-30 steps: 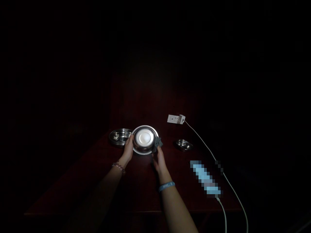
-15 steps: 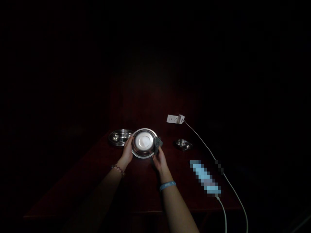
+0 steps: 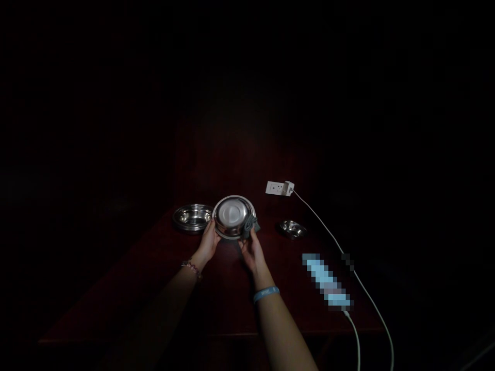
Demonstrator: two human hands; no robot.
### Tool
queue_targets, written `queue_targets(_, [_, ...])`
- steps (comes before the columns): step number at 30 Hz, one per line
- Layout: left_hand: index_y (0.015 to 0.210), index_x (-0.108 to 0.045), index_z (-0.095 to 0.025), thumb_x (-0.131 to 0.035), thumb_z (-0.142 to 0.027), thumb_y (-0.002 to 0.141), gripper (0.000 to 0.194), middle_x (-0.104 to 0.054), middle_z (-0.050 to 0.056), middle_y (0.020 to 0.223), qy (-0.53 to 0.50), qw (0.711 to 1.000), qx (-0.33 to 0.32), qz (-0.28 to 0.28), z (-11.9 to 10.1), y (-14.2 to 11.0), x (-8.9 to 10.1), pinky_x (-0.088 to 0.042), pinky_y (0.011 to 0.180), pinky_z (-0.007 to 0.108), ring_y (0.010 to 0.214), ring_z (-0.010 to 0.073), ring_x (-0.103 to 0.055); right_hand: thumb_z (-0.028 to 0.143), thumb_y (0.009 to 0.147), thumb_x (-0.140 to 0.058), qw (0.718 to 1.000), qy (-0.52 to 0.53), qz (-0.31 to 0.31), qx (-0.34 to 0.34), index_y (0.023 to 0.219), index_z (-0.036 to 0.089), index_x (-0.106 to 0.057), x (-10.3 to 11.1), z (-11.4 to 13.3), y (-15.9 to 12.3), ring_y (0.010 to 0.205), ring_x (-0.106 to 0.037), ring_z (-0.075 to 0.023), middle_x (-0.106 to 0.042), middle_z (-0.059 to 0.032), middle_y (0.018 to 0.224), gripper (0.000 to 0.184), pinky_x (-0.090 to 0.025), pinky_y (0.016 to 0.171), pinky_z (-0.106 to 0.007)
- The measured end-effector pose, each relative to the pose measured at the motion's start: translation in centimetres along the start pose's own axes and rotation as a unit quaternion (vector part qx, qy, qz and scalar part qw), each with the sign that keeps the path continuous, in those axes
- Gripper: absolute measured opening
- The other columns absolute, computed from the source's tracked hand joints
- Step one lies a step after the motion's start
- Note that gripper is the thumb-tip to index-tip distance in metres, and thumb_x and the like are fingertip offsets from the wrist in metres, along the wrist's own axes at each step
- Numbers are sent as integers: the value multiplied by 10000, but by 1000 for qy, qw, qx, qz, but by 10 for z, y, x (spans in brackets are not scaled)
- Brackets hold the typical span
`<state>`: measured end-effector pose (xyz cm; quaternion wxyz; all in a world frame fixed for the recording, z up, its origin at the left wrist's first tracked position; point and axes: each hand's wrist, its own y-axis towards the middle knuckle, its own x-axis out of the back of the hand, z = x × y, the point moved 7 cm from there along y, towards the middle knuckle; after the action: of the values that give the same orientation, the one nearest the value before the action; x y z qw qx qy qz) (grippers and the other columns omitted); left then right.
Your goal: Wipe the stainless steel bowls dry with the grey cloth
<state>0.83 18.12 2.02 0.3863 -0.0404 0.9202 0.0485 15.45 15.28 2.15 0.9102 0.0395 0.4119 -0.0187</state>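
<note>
A shiny metal bowl is held up above the table, tilted so that its round underside faces me. My left hand is closed on its lower left rim. With my right hand, I pinch a dark grey cloth against the bowl's lower right edge. Behind the left hand, a stack of similar metal bowls stands on the table. To the right of the cloth sits a smaller metal bowl.
The dark red table has its front edge near me. A white wall socket with a charger feeds a white cable down the right side. A blurred-out bluish object lies at the right, attached to another cable.
The held bowl has moved slightly up and right and tilted further back. The cloth has slid from its right rim onto the lower right of its underside.
</note>
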Motion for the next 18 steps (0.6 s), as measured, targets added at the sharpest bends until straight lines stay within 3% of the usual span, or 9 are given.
queue_targets(5, [1176,-660,-198,-527,-350,965,292,-700,87,1268,-5,1000,-9,-16,-1,7,4,-521,993,350,1200,224,-636,360,941,-602,999,-24,29,-1,1102,260,-712,-4,-3,-2,1017,-713,-109,-765,14,1122,219,-571,902,-244])
queue_targets(11, [1025,-713,-184,-569,-394,926,274,-705,95,1264,-2,996,-77,-48,-11,21,10,-471,1054,332,1220,225,-624,365,904,-645,998,-37,43,3,1022,244,-709,-2,-6,3,989,-722,-120,-772,1,1076,181,-573,896,-257])
queue_targets(18, [882,-720,-136,-739,-521,738,412,-761,123,998,84,989,-111,-50,-20,25,19,-492,997,394,1116,308,-653,322,921,-603,1000,-16,13,-15,1050,209,-698,0,-2,4,939,-737,-136,-781,-3,992,196,-592,904,-289])
